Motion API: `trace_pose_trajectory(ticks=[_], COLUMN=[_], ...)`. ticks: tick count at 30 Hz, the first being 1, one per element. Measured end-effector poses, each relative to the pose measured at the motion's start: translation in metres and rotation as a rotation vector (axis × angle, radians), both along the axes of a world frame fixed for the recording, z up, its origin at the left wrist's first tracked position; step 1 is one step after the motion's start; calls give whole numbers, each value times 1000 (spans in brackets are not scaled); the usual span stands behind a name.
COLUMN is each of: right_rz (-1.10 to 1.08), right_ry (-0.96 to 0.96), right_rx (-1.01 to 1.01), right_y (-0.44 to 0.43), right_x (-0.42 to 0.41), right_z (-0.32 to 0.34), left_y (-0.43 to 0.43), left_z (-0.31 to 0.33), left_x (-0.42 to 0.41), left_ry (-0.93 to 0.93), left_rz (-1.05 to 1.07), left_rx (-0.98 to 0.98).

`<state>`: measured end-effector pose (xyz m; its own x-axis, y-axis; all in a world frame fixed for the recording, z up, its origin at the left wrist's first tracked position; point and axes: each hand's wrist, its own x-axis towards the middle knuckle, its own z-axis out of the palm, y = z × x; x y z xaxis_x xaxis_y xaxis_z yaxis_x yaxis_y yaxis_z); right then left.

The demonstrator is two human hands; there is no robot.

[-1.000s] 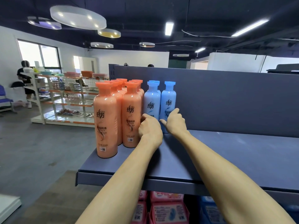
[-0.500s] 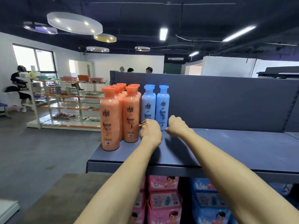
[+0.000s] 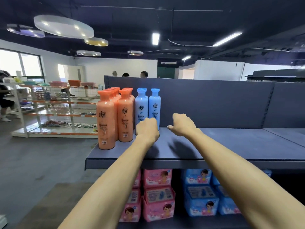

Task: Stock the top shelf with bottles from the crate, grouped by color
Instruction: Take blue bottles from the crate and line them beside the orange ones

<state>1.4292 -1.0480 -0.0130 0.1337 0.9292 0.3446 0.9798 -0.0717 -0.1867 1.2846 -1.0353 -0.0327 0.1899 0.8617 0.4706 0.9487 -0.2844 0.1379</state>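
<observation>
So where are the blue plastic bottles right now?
The blue plastic bottles stand on the grey top shelf, left of centre, immediately right of the orange plastic bottles.

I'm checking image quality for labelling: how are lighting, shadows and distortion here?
Head view: bright ceiling lights and a blown-out window at left; the hands cast soft shadows on the top shelf; glare streaks the orange bottles; wide-angle bending curves the shelf edge and stretches the forearms.
</observation>
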Motion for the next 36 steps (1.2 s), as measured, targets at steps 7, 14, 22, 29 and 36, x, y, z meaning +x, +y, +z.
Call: trace_pose_trajectory(ticks=[7,14,22,29,36], right_rz=[-49,-234,-407,-474,-449], right_ry=[-87,-131,-102,0,173], right_rx=[-1,-13,-68,-269,-485], right_y=[-36,-105,-185,-221,-232], right_x=[36,131,207,241,232], right_z=[-6,-1,-43,-159,-302], left_y=[-20,-70,-133,-159,-206], left_z=[-5,-7,-63,-183,-318], left_x=[37,146,224,246,238], left_ry=[93,55,2,121,139], left_rz=[-47,-339,-624,-713,-654], left_rx=[10,98,67,-171,-548])
